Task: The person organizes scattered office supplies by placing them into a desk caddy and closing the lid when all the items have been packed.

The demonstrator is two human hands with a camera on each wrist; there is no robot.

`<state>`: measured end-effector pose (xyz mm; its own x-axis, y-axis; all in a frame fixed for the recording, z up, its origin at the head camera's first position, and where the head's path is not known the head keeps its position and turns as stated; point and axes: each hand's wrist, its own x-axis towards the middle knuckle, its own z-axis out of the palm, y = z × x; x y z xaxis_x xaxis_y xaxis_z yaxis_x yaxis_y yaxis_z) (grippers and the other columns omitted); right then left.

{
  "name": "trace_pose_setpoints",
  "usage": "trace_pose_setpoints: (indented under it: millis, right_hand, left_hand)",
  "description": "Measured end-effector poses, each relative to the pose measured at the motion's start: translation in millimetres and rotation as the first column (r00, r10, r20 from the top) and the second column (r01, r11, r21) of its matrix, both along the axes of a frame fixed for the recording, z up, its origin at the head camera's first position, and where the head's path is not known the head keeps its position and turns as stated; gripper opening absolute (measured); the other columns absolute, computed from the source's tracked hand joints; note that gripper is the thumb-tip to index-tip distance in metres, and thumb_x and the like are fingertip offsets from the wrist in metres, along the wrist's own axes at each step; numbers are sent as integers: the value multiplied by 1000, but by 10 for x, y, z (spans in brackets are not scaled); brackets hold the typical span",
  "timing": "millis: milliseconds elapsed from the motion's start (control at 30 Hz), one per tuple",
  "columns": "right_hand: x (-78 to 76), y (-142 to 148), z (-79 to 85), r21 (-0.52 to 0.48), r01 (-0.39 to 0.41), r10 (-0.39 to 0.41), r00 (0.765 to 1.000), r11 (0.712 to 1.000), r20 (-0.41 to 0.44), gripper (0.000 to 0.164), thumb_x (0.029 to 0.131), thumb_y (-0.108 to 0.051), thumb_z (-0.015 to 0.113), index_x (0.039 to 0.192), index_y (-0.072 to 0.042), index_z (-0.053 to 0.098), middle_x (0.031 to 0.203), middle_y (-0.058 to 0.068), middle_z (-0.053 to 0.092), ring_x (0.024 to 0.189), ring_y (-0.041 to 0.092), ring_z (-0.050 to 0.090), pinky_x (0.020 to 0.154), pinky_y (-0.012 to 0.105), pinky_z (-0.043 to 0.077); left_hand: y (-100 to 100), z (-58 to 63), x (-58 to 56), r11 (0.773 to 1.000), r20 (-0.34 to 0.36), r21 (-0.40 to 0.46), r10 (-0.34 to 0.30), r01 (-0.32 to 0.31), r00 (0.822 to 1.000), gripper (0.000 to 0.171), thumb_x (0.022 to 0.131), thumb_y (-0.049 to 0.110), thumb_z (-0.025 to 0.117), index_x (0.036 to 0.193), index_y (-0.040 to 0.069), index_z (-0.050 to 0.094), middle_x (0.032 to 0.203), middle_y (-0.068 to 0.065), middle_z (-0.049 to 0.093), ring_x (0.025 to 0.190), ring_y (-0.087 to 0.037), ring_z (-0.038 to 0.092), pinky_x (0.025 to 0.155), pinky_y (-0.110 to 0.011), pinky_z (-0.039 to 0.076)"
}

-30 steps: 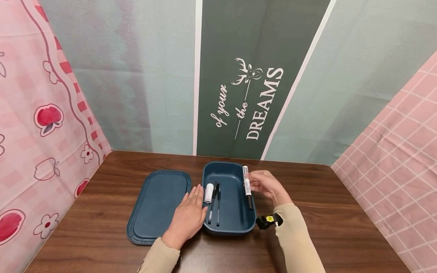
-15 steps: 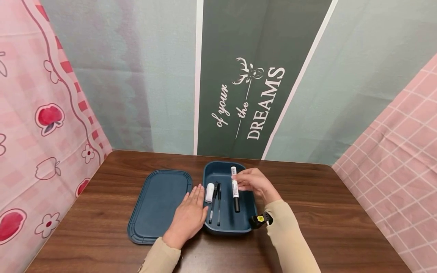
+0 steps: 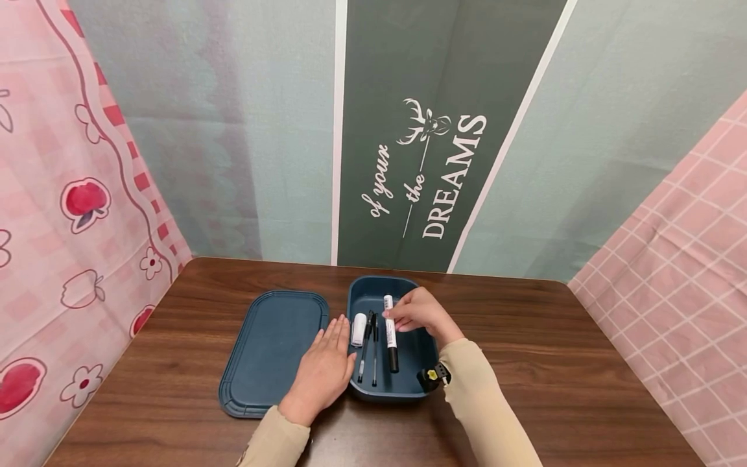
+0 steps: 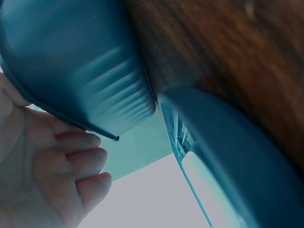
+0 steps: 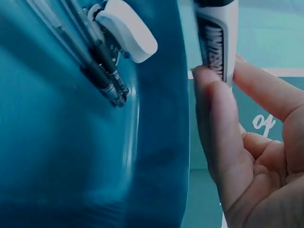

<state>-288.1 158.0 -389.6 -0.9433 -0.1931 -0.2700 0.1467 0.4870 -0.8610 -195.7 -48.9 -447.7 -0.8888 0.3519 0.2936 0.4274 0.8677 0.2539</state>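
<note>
A white whiteboard marker with a black end [image 3: 390,334] is pinched between thumb and fingers of my right hand [image 3: 421,312], over the inside of a blue plastic box [image 3: 415,357]. Two slim pens [image 3: 375,350] lie side by side in the box along its left side. Beside them, against the left wall, is a small white object [image 3: 358,330], rounded in the right wrist view; its kind is unclear. My left hand [image 3: 321,370] lies with straight fingers along the box's left rim, and the left wrist view has its fingers touching that rim from outside.
On the brown wooden table [image 3: 560,363], a blue lid [image 3: 274,353] lies flat left of the box, partly under my left hand in the head view. Patterned cloths hang behind the table [image 3: 292,130] and at both sides.
My right hand has carried the marker left, from above the box's right rim to over its middle near the pens. The left hand stays at the rim.
</note>
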Motion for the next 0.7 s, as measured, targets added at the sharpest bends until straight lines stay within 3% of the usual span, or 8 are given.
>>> trace_pose_setpoints:
  millis: [167, 333, 433, 700]
  right_hand:
    - [-22, -95, -1, 176, 0, 4, 1000, 984, -25, 18, 76, -10, 79, 66, 3, 69, 57, 7, 62, 46, 11, 60, 52, 29, 55]
    - [-26, -179, -68, 348, -2, 20, 999, 937, -47, 20, 74, -8, 79, 62, 1, 66, 53, 7, 62, 46, 14, 62, 53, 31, 56]
    - [-31, -209, -139, 388, -16, 31, 999, 921, -34, 19, 74, -6, 79, 62, 1, 66, 51, 8, 62, 45, 16, 63, 51, 31, 55]
    - [-52, -255, -269, 405, -24, 19, 1000, 914, 14, 21, 73, -6, 80, 62, 2, 65, 50, 9, 61, 44, 16, 62, 52, 33, 56]
  left_hand:
    - [3, 2, 5, 1000, -2, 3, -3, 3, 1000, 56, 95, 24, 55, 137, -10, 42, 142, -23, 40, 132, -32, 39, 106, -44, 34]
    - [-2, 3, 8, 1000, -8, 12, -5, 5, 1000, 55, 95, 23, 55, 137, -10, 42, 142, -23, 40, 132, -32, 39, 106, -44, 34]
    - [-6, 2, 8, 1000, -16, 13, -7, 7, 1000, 55, 94, 23, 55, 137, -10, 42, 142, -23, 40, 132, -32, 39, 106, -44, 35]
    - [-6, -11, 1, 1000, -35, 6, -6, 6, 999, 56, 94, 23, 56, 137, -10, 42, 142, -23, 41, 131, -32, 40, 105, -44, 35]
